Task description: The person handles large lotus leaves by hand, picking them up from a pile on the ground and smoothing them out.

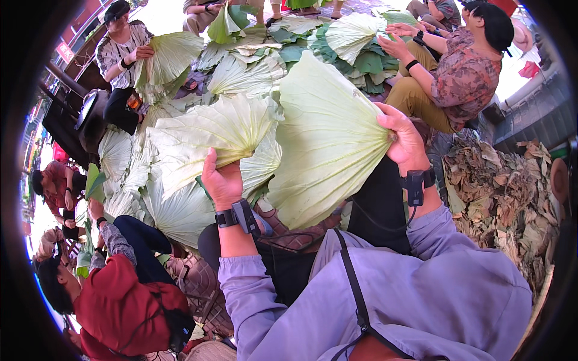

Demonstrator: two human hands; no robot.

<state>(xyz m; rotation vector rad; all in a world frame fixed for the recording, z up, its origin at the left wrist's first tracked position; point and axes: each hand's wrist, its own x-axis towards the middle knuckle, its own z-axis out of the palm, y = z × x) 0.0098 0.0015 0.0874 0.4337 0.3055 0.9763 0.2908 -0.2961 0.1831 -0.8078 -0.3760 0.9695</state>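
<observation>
In the head view, my right hand [403, 137] pinches a large pale-green lotus leaf [327, 140] at the point where its veins meet. The leaf is folded into a fan and hangs in front of my knees, its broad edge towards the left. My left hand [222, 180] grips a second folded lotus leaf [216, 131] by its lower edge, near the vein centre, thumb on the near side. The two fans are close together at their edges. Behind and below them lies a heap of folded lotus leaves [180, 210], partly hidden by the held ones.
A pile of dry brown leaves [501, 203] lies at my right. Around the leaf heap sit a person in a red top [122, 298], one in a striped shirt [124, 49] holding a leaf, and one in a patterned shirt [467, 81]. Patterned paving [203, 280] shows at lower left.
</observation>
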